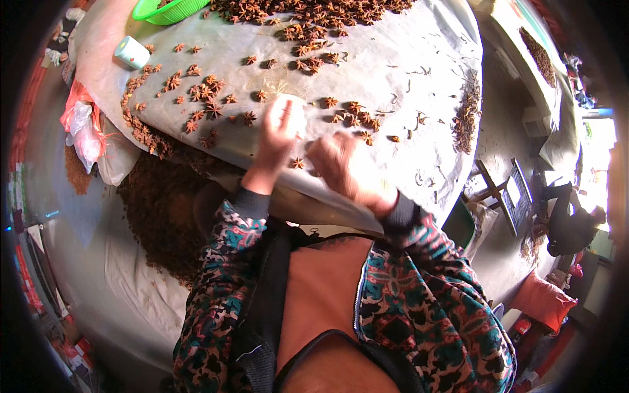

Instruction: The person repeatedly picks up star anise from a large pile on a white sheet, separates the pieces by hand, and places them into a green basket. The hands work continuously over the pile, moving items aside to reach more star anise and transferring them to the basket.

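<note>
My left hand (279, 126) is over the cloth-covered table (363, 167), its fingers washed out by glare. A thin reddish-brown mark shows at those fingers, but I cannot tell whether it is a held piece. Beside it on the right, my right hand (344, 169) is curled and blurred, and its grip is hidden. Between the wrists lies a single star anise pod (298, 162). Loose clusters of star anise (206, 91) are scattered to the left, with another small group (356, 115) beyond my right hand. At the table's far side is a large heap of star anise (314, 11).
A green plastic basket (172, 12) and a pale cylindrical container (132, 52) occupy the far left. Dark stems (467, 113) line the right edge. Below the table's left edge is a big dark pile (157, 216). A chair (506, 191) and a person (572, 218) are at right.
</note>
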A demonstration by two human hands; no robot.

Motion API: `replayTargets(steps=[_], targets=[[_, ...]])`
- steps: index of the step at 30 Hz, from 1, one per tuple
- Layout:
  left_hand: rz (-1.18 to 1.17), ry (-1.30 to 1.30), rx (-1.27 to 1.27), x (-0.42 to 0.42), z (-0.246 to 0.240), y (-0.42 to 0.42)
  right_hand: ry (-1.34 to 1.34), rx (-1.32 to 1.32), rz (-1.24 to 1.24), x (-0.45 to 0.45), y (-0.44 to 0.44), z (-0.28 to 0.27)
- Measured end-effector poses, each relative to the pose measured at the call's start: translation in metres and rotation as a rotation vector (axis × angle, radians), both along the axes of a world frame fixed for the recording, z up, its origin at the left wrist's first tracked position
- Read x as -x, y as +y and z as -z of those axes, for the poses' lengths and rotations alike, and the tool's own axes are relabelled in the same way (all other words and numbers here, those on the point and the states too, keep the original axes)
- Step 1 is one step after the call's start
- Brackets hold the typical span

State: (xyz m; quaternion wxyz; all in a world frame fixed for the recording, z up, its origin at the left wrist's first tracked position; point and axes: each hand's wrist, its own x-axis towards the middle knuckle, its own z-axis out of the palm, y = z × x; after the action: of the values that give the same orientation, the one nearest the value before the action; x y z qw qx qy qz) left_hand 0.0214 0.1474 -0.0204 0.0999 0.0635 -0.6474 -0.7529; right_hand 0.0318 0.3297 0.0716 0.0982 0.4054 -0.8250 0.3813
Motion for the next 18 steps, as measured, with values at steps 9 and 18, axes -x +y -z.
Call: replayTargets(steps=[9, 18], targets=[[-0.179, 0.553, 0.924, 0.019, -0.032, -0.007, 0.1, -0.496, 0.31, 0.09, 0.062, 0.074], [0.258, 0.205, 0.373, -0.008, -0.044, 0.02, 0.407, -0.47, 0.197, 0.046, 0.015, -0.007]])
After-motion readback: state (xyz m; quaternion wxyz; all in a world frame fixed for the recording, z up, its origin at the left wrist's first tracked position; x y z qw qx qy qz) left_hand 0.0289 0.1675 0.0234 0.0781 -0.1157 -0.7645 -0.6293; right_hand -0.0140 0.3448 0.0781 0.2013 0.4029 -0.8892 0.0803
